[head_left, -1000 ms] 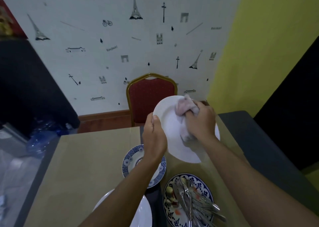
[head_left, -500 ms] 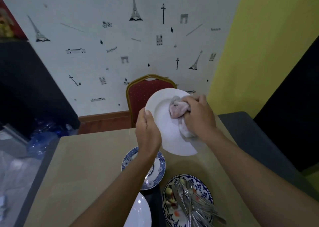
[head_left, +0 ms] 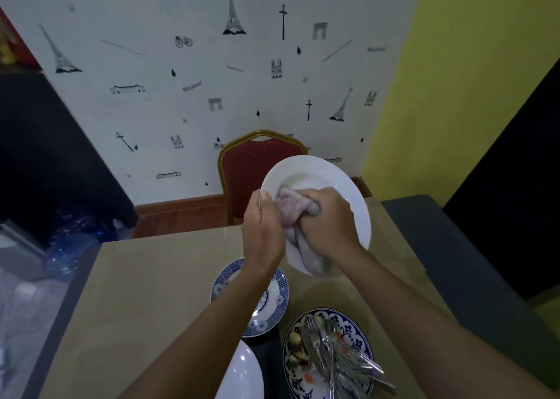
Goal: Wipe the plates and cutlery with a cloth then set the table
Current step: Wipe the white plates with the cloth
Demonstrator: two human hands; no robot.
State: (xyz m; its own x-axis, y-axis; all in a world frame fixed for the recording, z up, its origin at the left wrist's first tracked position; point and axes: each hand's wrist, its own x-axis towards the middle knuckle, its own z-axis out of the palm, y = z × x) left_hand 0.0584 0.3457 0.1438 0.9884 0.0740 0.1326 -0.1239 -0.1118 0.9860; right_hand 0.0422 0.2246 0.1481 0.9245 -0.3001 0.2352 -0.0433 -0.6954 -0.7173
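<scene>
I hold a white plate [head_left: 315, 174] tilted up above the far side of the table. My left hand [head_left: 263, 232] grips its left rim, thumb on the front face. My right hand [head_left: 328, 221] grips a bunched pinkish cloth [head_left: 291, 207] and presses it against the plate's face; a tail of cloth hangs down over the lower rim. Below my arms lie a blue-patterned plate [head_left: 272, 304], a second white plate [head_left: 242, 374] at the near edge, and a larger blue-patterned plate [head_left: 357, 335] holding a heap of cutlery [head_left: 336, 359].
The beige table [head_left: 151, 292] has a dark strip down its right side. A red chair with a gold frame [head_left: 257, 168] stands at the far end against the wallpapered wall. Blue plastic bottles [head_left: 66, 247] sit on the floor at left.
My right hand has moved the cloth left and down across the plate's face, toward my left hand. The plate has tilted a little; the left hand keeps its grip on the rim.
</scene>
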